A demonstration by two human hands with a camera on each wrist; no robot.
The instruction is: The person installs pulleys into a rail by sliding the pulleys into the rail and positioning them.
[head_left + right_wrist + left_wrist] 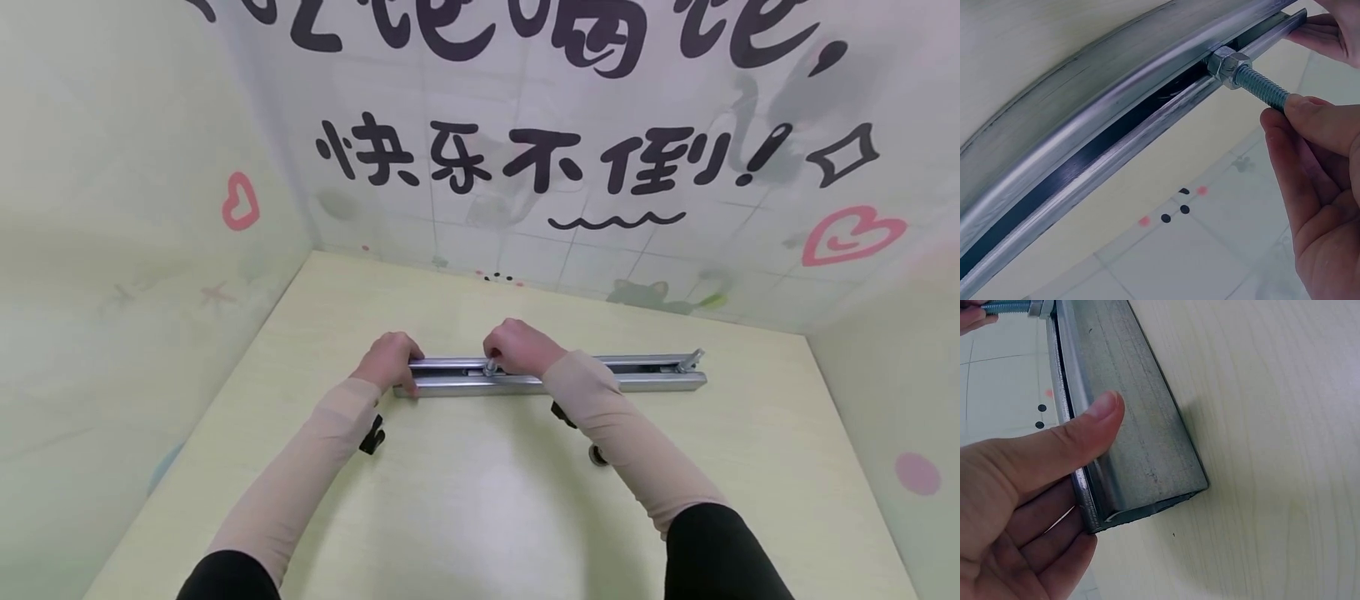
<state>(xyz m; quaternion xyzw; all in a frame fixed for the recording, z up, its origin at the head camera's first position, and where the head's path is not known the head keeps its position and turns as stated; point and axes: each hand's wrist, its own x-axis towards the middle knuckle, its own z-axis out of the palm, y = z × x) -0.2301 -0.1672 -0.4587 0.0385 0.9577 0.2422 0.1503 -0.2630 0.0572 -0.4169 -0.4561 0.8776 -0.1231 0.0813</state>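
Note:
A long slotted metal strut channel point(465, 385) lies across the table with its slot facing up. My left hand point(387, 361) grips the channel's left end; in the left wrist view the thumb lies along one side and the fingers wrap the other. My right hand point(521, 346) pinches the free end of a threaded bolt point(1263, 86) between thumb and fingertips. That bolt stands out of the slot, with a hex nut point(1230, 65) right at the channel lips. Near the channel's right end, another bolt point(692, 360) sticks up at a tilt.
On the pale wooden table point(465, 500), a small black piece point(372, 435) lies by the left forearm. Another black piece point(562, 414) and a small round ring point(597, 455) are partly behind the right forearm. A printed wall point(480, 225) rises behind the table.

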